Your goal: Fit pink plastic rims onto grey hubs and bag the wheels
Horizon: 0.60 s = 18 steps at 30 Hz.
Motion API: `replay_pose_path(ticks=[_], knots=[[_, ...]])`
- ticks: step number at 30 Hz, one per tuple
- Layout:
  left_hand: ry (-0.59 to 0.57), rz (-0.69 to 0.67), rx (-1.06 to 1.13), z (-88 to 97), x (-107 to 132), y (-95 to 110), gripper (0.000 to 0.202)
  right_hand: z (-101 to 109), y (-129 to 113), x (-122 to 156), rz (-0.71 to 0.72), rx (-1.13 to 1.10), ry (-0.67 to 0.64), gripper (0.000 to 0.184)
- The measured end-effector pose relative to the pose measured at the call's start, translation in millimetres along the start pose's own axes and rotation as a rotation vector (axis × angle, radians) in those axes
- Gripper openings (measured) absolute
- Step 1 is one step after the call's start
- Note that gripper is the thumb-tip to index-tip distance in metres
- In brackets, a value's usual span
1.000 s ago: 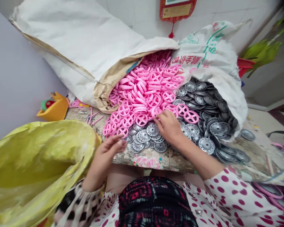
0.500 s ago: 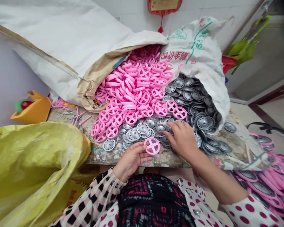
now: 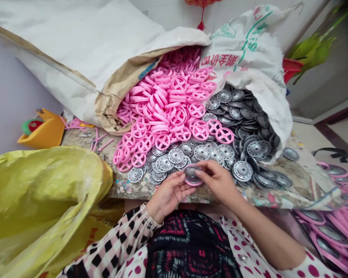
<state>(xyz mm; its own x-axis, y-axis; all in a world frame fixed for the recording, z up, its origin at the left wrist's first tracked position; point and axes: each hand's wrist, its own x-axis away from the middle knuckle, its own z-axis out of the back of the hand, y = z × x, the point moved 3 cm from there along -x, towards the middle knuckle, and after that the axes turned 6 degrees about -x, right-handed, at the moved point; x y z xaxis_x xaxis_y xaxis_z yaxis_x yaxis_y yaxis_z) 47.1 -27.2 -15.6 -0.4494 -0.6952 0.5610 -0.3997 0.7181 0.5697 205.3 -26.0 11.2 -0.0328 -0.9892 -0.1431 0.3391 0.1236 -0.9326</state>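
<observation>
Between the fingers of my left hand (image 3: 169, 193) is a pink plastic ring (image 3: 195, 183), its rim showing below a grey disc. My right hand (image 3: 217, 179) pinches that grey hubcap-like disc (image 3: 191, 173) and holds it over the ring; whether the two are seated together I cannot tell. Just beyond my hands lie loose grey discs (image 3: 202, 152) on the worktop. Behind them a heap of pink spoked rings (image 3: 159, 100) spills from a large white sack (image 3: 84, 50).
At the right, a second white sack (image 3: 266, 88) spills more grey discs (image 3: 249, 116). A yellow sack (image 3: 46, 193) stands open at the left, near an orange container (image 3: 48, 129). Pink rings with grey discs in them (image 3: 330, 231) are piled low at the right. The worktop (image 3: 118, 185) has a worn front edge.
My right hand has picked up a grey disc from the pile and brought it to the pink ring in my left hand. The view has shifted slightly.
</observation>
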Motion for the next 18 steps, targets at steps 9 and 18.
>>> replay_pose_path(ticks=[9, 18], knots=[[0.026, -0.117, -0.298, 6.5, 4.7, -9.5, 0.033, -12.8, 9.1, 33.4, -0.077, 0.046, -0.117, 0.025], [0.048, -0.05, -0.621, 13.6, 4.3, -22.3, 0.032, -26.8, 40.9, 53.8, -0.237, -0.11, -0.106, 0.018]])
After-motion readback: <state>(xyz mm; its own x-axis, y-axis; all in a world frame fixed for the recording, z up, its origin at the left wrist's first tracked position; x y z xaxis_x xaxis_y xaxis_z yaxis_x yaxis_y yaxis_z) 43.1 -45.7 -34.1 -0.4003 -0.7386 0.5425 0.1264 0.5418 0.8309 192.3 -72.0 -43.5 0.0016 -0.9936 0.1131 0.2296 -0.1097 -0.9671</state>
